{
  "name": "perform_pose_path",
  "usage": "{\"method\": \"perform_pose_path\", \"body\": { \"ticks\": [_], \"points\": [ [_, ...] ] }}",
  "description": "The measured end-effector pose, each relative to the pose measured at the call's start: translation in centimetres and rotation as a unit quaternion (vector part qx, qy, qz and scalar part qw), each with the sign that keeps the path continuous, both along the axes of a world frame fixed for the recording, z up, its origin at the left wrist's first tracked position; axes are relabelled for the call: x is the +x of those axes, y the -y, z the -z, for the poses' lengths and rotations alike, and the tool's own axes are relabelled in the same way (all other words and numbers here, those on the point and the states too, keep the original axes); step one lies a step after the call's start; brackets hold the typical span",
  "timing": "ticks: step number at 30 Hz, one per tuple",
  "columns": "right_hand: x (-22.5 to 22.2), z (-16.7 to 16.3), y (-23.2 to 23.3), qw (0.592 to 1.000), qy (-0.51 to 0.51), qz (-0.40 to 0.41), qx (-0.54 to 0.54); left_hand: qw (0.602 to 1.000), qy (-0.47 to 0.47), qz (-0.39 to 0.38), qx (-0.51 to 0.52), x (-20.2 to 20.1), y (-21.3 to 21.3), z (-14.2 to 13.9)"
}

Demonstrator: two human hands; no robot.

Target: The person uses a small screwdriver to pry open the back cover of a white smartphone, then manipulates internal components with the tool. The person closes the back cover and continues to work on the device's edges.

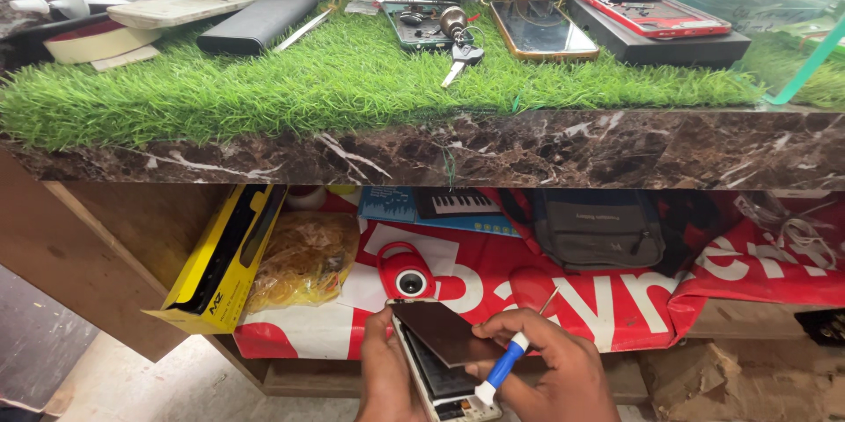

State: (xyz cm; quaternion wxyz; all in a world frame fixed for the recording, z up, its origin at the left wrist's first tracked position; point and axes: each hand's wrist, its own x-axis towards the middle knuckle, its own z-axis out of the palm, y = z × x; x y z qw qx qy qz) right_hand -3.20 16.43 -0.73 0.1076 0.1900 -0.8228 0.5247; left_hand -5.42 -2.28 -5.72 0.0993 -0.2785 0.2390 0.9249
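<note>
My left hand (385, 367) is wrapped around the side of an opened phone (440, 378), holding it low in front of me, below the front edge of the marble worktop (528, 149). My right hand (550, 369) is closed on a prying tool (502, 371) with a blue grip and a white tip, the tip resting on the lower part of the phone. A dark panel (444, 332) is lifted off the phone at an angle, and my right fingers touch its edge (the insides show beneath it). Behind my hands, the shelf under the worktop carries a yellow box (220, 264) at its left end, a bag of rubber bands (304, 259) just beside it, and a grey pouch (598, 228) further right, all on a red and white sheet (616, 299). On the worktop, a green grass mat (334, 79) holds a key (459, 57) near its middle.
</note>
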Motion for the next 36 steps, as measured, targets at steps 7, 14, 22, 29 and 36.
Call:
{"method": "perform_pose_path", "body": {
  "ticks": [7,14,22,29,36],
  "points": [
    [0.8,-1.4,0.7,0.999,0.014,0.022,-0.018,0.999,-0.040,0.015,-0.015,0.9,-1.1,-1.5],
    [1.6,-3.1,1.6,0.998,-0.051,0.031,-0.015,0.996,-0.093,-0.011,0.001,1.5,-1.8,-3.6],
    [1.3,-3.1,0.6,0.987,-0.062,-0.036,-0.144,0.995,-0.099,-0.033,0.004,2.0,-2.6,-4.2],
    [1.7,-4.4,-2.3,0.963,-0.069,-0.040,-0.256,0.992,-0.121,-0.023,0.024,2.0,-2.6,-4.7],
    [3.4,-7.7,-2.8,0.931,-0.047,-0.104,-0.346,0.992,-0.120,-0.028,0.036,2.3,-2.4,-5.6]
  ]
}}
